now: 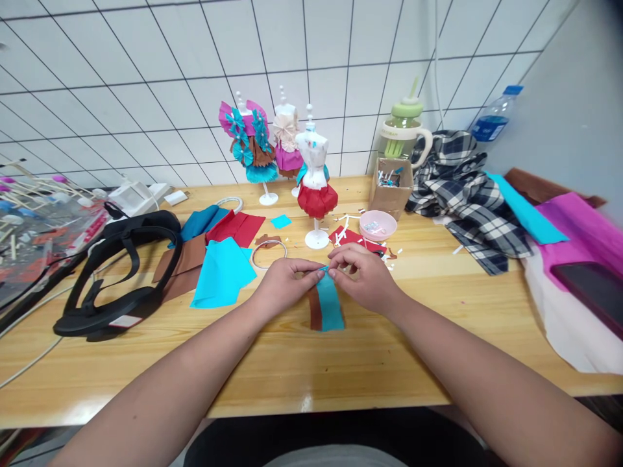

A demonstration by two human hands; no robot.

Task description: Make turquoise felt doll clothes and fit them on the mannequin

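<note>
The left hand (pixel 287 282) and right hand (pixel 363 275) nearly meet, thumb and fingertips of each pinching a small, narrow turquoise piece (pixel 323 268) above the table. Whether it joins the flat turquoise strip (pixel 331 308) below cannot be told; that strip lies beside a dark brown strip (pixel 315 312), the upper ends of both hidden by the hands. Just beyond the right hand, something dark, partly covered, lies on a red sheet (pixel 341 235).

Further back stands a white dress form (pixel 312 152) in a puffed red skirt (pixel 317 201), partly blocking another dressed form behind. The band of a green-lidded clear cup (pixel 402 130) bears lettering too small to read; so does the label on a blue-capped plastic bottle (pixel 495 118). A white sticker on the black headset (pixel 146 301) is illegible. At far right, a dark, glossy flat object (pixel 591 292) is cut off.
</note>
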